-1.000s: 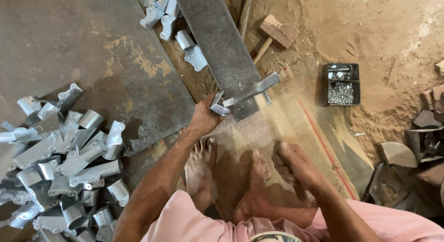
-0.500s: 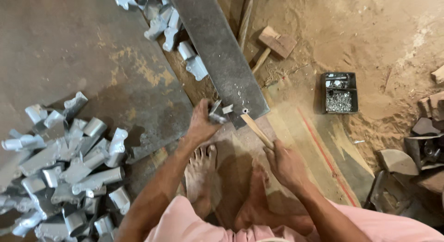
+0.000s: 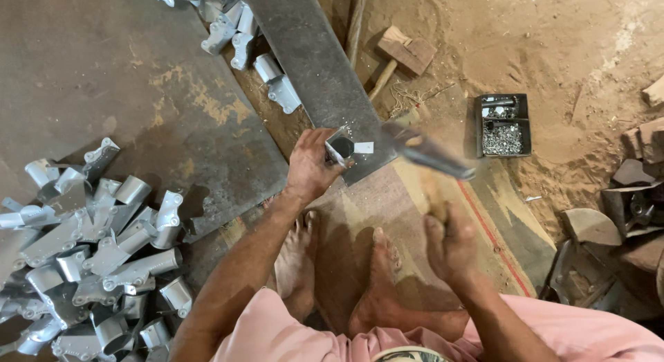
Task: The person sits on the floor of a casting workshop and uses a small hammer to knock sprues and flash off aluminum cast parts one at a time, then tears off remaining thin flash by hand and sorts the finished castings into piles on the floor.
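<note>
A heap of clamps (image 3: pixel 90 258) lies at my far left on the floor. My left hand (image 3: pixel 311 165) has its fingers closed around one clamp (image 3: pixel 340 146), pressing it on the near end of the steel bar (image 3: pixel 311 64). My right hand (image 3: pixel 449 248) is wrapped tight round a hammer (image 3: pixel 429 158), its blurred head just right of that clamp.

Heap of bent grey sheet-metal brackets (image 3: pixel 90 258): on the dark floor plate (image 3: pixel 104 78), at 8 o'clock.
Smaller cluster of like brackets (image 3: pixel 235 37): at 11 o'clock, beside the long steel bar's left edge; two more brackets (image 3: pixel 277 82) just below them.
Wooden mallet (image 3: pixel 401 54): at 12 to 1 o'clock, lying on sandy ground, handle pointing down-left.
Small black tray of rivets or screws (image 3: pixel 503 127): at 2 o'clock, on sand.
Dark metal scrap and blocks (image 3: pixel 636 196): at 3 to 4 o'clock, by the frame edge.
</note>
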A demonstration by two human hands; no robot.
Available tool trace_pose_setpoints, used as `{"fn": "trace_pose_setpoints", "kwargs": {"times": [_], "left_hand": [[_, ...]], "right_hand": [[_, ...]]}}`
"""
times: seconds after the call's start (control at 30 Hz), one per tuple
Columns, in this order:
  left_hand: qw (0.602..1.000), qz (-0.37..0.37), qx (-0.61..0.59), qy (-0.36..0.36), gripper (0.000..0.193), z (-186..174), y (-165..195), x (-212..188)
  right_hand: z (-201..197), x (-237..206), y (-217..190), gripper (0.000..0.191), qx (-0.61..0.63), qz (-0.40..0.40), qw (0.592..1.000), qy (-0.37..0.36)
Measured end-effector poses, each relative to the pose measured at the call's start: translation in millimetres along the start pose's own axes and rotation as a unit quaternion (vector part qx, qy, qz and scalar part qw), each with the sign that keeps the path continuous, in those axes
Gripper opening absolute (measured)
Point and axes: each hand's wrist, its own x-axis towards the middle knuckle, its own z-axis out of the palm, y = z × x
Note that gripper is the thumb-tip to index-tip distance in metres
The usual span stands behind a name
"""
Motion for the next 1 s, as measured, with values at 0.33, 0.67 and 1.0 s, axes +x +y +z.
{"fn": "trace_pose_setpoints", "kwargs": {"times": [0.33, 0.67, 1.0], "left_hand": [[0.999, 0.023, -0.006, 0.034, 0.061, 2, 0, -3], [0.710, -0.287, -0.461, 0.449, 0.038, -55, -114, -116], [0.938, -0.216, -0.093, 0.256, 0.035, -84, -108, -58]], "right_hand": [[16, 0, 11, 0.035, 0.010, 0.099, 0.991, -0.092], [24, -6, 100, 0.044, 0.271, 0.410, 0.865, -0.101], [21, 21, 127, 0.033, 0.066, 0.226, 0.971, -0.041]]}}
